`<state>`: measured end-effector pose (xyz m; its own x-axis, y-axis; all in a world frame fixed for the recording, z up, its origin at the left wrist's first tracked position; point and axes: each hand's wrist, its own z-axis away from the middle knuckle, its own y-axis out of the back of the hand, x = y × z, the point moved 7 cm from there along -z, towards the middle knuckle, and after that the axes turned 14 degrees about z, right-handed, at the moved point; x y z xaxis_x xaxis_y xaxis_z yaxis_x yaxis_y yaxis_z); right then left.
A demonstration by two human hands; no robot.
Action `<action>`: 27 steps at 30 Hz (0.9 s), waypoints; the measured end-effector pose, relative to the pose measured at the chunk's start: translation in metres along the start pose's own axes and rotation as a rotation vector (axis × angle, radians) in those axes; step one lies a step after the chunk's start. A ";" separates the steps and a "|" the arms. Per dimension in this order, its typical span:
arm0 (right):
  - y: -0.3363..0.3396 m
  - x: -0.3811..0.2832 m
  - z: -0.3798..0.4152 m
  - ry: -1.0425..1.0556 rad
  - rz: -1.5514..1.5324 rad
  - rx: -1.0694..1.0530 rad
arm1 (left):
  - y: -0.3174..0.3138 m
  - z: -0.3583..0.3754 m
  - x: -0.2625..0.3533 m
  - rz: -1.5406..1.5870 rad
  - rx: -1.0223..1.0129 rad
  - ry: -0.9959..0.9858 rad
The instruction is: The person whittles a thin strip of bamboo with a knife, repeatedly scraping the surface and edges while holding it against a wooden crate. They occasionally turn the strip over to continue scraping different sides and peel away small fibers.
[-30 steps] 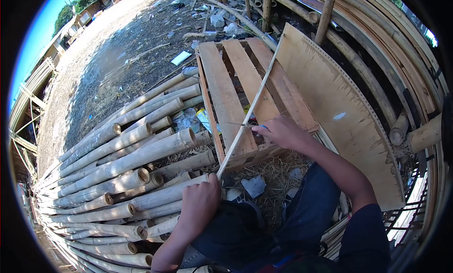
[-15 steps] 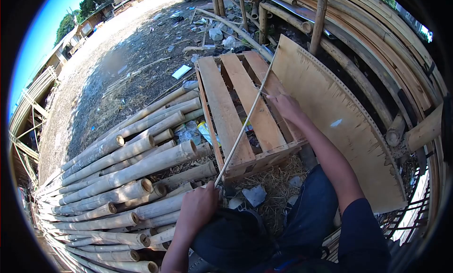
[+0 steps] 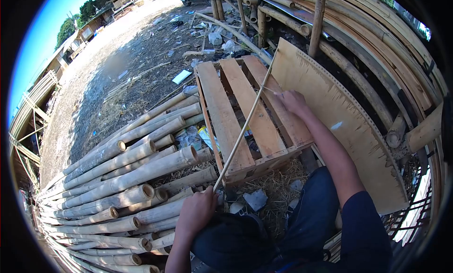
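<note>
A long, thin pale stick [image 3: 245, 126] slants across the wooden pallet [image 3: 231, 110], from my lap up to the corner of a plywood sheet [image 3: 325, 112]. Its near end is in my left hand [image 3: 197, 208], with the fingers wrapped round it beside my knee. Over the right-hand slat of the pallet, my right hand [image 3: 292, 102] is closed in a pinch. A thin pale strand [image 3: 270, 89] runs from those fingertips to the upper part of the stick; its exact kind is too small to tell.
Stacked bamboo poles [image 3: 137, 178] fill the left side, cut ends facing me. More bamboo and wooden strips [image 3: 377, 32] lie on a rack at the right. A stone block [image 3: 255, 200] sits on straw by my feet. Litter and a white sheet [image 3: 181, 76] lie on the ground beyond.
My right hand has drawn slightly right, away from the stick, and the strand between them now shows. My left hand keeps its grip on the near end.
</note>
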<state>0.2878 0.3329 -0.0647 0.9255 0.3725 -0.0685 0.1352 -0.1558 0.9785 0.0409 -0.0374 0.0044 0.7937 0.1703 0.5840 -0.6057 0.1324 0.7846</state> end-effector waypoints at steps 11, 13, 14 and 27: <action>0.022 -0.032 0.005 0.060 -0.057 -0.066 | -0.001 -0.002 0.004 -0.088 -0.023 -0.008; 0.023 -0.038 0.002 0.020 0.034 -0.081 | 0.002 -0.004 0.000 -0.100 -0.005 -0.007; 0.022 -0.039 0.002 0.024 0.036 -0.086 | 0.003 -0.003 -0.001 -0.114 0.005 -0.009; 0.011 -0.070 0.012 0.232 0.011 -0.062 | 0.012 0.005 -0.007 -0.122 0.017 0.000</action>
<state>0.2288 0.2944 -0.0509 0.8198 0.5724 -0.0180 0.0964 -0.1070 0.9896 0.0286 -0.0417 0.0105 0.8615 0.1539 0.4838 -0.5035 0.1360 0.8532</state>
